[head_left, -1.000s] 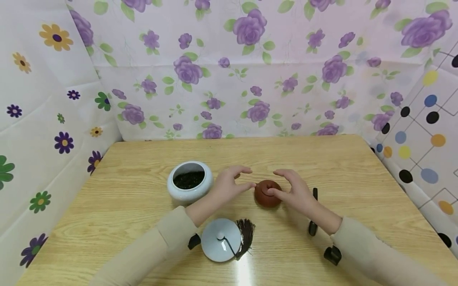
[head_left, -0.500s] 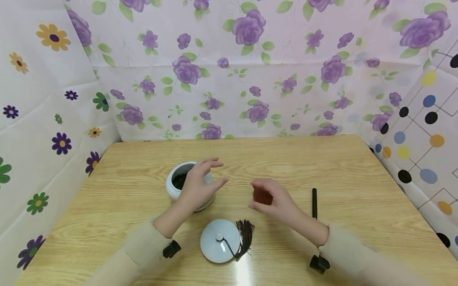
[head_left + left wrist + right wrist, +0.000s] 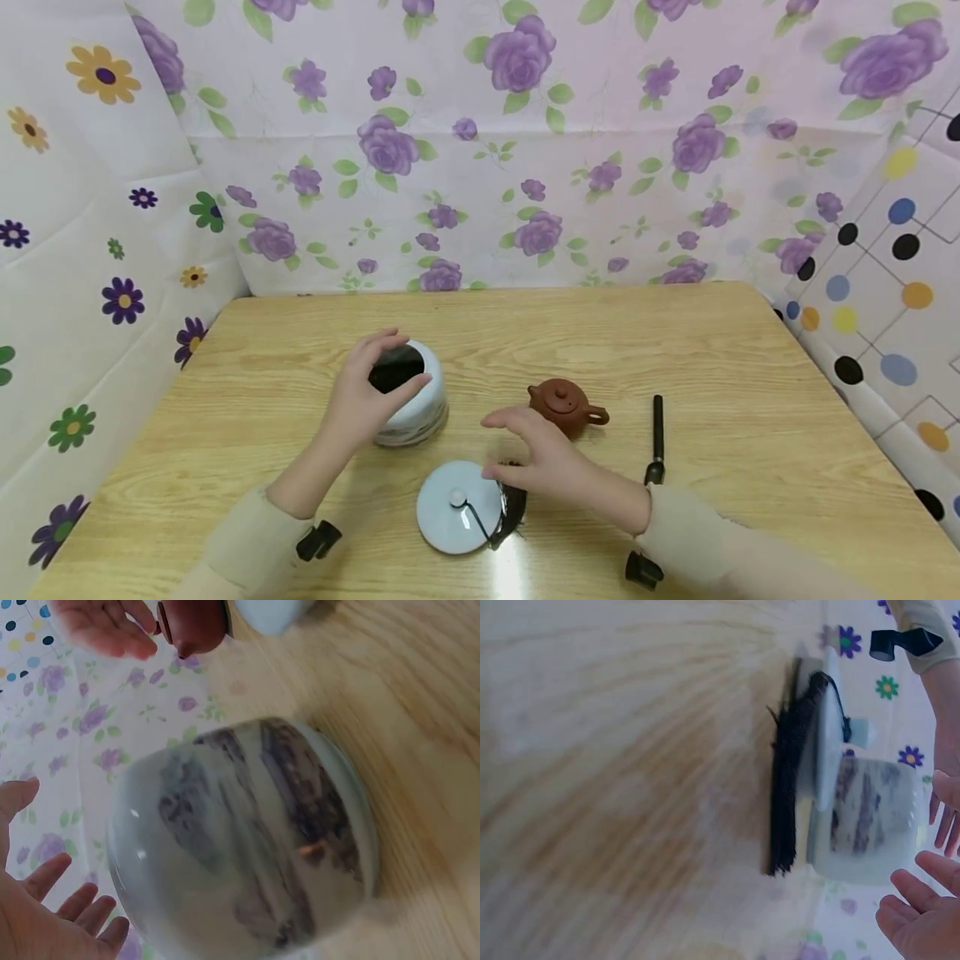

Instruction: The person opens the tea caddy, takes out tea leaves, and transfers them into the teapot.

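Note:
My left hand (image 3: pixel 360 396), thumb and fingers spread, hovers at the left rim of a pale ceramic tea jar (image 3: pixel 416 421). Dark contents show inside the jar, and its painted side fills the left wrist view (image 3: pixel 240 847). My right hand (image 3: pixel 543 454) holds nothing; its relaxed fingers point toward the jar's lid (image 3: pixel 450 521), a pale disc with a knob. A dark tassel (image 3: pixel 513 512) hangs off that knob by a cord and lies along the lid's right edge, partly hidden by the right hand. Just beyond that hand stands a small brown clay teapot (image 3: pixel 562 404), lid on.
A thin black stick-like tool (image 3: pixel 658 429) lies on the wooden table (image 3: pixel 712 358) at the right, partly behind the right wrist. Floral cloth (image 3: pixel 480 167) hangs along the table's back edge, with patterned cloths at both sides.
My right hand has let go of the teapot and moved left and nearer, toward the lid. My left hand has moved left from near the teapot to the jar.

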The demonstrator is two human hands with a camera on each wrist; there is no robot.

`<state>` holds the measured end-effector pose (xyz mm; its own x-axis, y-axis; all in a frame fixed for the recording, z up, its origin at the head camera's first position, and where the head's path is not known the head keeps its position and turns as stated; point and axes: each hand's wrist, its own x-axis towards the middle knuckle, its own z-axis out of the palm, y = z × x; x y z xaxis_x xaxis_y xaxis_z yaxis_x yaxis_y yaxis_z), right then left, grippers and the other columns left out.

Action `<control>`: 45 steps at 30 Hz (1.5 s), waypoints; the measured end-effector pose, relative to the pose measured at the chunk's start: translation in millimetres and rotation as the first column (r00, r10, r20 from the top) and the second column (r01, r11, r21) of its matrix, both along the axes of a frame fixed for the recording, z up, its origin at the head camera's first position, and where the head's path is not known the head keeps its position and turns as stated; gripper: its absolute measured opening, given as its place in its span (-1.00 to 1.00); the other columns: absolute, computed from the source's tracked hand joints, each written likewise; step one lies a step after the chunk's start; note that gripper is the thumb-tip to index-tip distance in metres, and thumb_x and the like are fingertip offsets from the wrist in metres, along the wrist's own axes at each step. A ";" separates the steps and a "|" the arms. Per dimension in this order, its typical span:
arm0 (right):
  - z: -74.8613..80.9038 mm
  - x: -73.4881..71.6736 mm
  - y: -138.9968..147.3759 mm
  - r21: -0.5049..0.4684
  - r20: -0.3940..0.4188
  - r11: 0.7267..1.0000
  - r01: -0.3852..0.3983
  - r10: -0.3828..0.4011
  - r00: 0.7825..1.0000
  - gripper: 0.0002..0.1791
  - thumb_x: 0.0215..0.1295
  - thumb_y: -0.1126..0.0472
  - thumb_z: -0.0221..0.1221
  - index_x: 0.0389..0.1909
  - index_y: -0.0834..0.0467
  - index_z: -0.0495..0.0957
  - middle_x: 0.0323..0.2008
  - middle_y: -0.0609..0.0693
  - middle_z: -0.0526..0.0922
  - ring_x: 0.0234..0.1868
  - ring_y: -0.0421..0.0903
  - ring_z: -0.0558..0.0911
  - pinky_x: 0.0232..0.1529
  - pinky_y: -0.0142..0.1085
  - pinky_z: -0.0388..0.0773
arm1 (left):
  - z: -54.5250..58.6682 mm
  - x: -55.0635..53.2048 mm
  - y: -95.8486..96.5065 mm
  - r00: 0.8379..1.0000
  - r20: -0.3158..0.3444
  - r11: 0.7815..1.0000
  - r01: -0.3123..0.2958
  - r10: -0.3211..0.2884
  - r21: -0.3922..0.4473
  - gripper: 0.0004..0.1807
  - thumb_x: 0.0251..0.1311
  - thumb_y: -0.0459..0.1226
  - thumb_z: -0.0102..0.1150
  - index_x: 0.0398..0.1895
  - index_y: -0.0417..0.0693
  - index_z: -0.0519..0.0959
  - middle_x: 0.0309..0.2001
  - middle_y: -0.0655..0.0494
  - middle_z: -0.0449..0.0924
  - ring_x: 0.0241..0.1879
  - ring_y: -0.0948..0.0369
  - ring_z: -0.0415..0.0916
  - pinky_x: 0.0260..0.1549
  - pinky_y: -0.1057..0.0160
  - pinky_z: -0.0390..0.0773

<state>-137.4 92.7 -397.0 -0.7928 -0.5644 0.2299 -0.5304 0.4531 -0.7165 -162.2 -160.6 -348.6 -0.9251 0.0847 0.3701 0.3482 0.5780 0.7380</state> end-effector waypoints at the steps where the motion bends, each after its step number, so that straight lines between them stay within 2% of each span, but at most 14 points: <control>1: -0.9 1.1 -1.2 0.006 -0.001 1.000 -0.005 0.005 1.000 -0.45 0.08 0.14 0.39 0.10 0.21 0.49 0.09 0.06 0.55 0.17 0.03 0.48 0.16 -0.07 0.47 | -0.9 0.2 -2.9 1.000 0.005 1.000 -0.007 0.007 -0.001 -0.43 0.03 -0.18 0.42 0.14 -0.12 0.50 0.27 -0.07 0.36 0.31 -0.05 0.24 0.29 -0.16 0.22; 9: -10.6 4.9 -9.2 0.063 0.008 0.995 -0.073 0.073 0.997 -0.44 0.10 0.11 0.37 0.12 0.22 0.49 0.13 0.09 0.53 0.19 0.06 0.46 0.22 -0.07 0.43 | -11.1 -2.2 -23.6 0.994 0.082 0.997 -0.070 0.071 -0.016 -0.25 0.00 -0.09 0.43 0.25 -0.14 0.38 0.31 -0.11 0.29 0.34 -0.07 0.17 0.29 -0.17 0.20; 14: -17.6 6.6 -15.7 0.101 0.008 0.991 -0.090 0.090 0.996 -0.47 0.13 0.08 0.35 0.10 0.22 0.52 0.10 0.10 0.52 0.15 0.05 0.46 0.19 -0.09 0.43 | -14.8 -2.4 -33.0 0.973 0.210 0.995 -0.094 0.098 -0.028 -0.07 -0.01 0.04 0.40 0.39 -0.08 0.20 0.39 -0.11 0.15 0.41 -0.08 0.03 0.32 -0.21 0.13; 20: -22.8 5.5 -24.0 0.131 0.097 0.986 -0.101 0.089 0.991 -0.49 0.15 0.04 0.33 0.10 0.14 0.54 0.14 0.08 0.49 0.19 0.05 0.42 0.19 -0.12 0.44 | -20.9 -4.7 -40.9 0.950 0.296 0.995 -0.089 0.096 -0.035 0.05 -0.03 0.03 0.42 0.45 -0.13 0.08 0.43 -0.17 0.07 0.42 -0.13 -0.01 0.34 -0.18 0.12; 24: -26.5 5.5 -25.9 0.138 0.138 0.982 -0.125 0.106 0.985 -0.53 0.12 0.07 0.36 0.06 0.10 0.57 0.14 0.05 0.48 0.21 0.03 0.41 0.20 -0.16 0.44 | -27.4 -6.8 -42.9 0.956 0.288 0.999 -0.052 0.051 -0.004 0.04 -0.04 -0.07 0.46 0.43 -0.23 0.07 0.39 -0.21 0.14 0.40 -0.13 0.05 0.36 -0.12 0.13; 27: -29.1 6.0 -27.0 0.149 0.125 0.978 -0.143 0.125 0.984 -0.60 0.10 0.10 0.37 -0.01 0.08 0.62 0.13 0.05 0.50 0.20 0.02 0.42 0.20 -0.18 0.43 | -31.5 -7.4 -44.6 0.966 0.258 0.999 -0.020 0.013 0.027 0.03 -0.06 -0.16 0.48 0.41 -0.29 0.09 0.36 -0.22 0.17 0.38 -0.10 0.09 0.36 -0.11 0.12; 30: -30.7 6.1 -28.7 0.155 0.111 0.974 -0.163 0.147 0.983 -0.68 0.11 0.11 0.37 -0.08 0.05 0.66 0.11 0.03 0.52 0.18 -0.01 0.44 0.20 -0.21 0.43 | -33.4 -6.0 -46.6 0.967 0.253 0.999 -0.006 -0.007 0.050 0.02 -0.07 -0.21 0.48 0.41 -0.30 0.08 0.36 -0.24 0.15 0.36 -0.10 0.09 0.34 -0.15 0.13; 36: -31.2 4.3 -31.2 0.147 0.106 0.971 -0.189 0.175 0.979 -0.78 0.13 0.11 0.35 -0.18 0.03 0.69 0.12 0.03 0.52 0.18 -0.02 0.45 0.19 -0.22 0.44 | -34.6 -3.0 -49.2 0.961 0.277 0.997 -0.012 -0.009 0.073 0.02 -0.05 -0.22 0.47 0.42 -0.29 0.06 0.38 -0.26 0.11 0.37 -0.10 0.06 0.34 -0.19 0.12; 45: -29.0 1.1 -30.7 0.166 0.080 0.963 -0.211 0.200 0.977 -0.76 0.13 0.09 0.35 -0.18 0.05 0.72 0.10 0.05 0.55 0.16 -0.03 0.47 0.18 -0.22 0.44 | -38.5 -3.2 -52.1 0.966 0.258 0.997 0.007 -0.027 0.079 0.02 -0.05 -0.25 0.47 0.42 -0.29 0.06 0.38 -0.26 0.10 0.37 -0.11 0.06 0.33 -0.19 0.13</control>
<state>-136.3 62.0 -426.1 -0.6651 -0.7436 0.0694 -0.5825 0.4583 -0.6713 -165.4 -212.7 -387.0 -0.9889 0.0816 0.1243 0.1485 0.5116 0.8463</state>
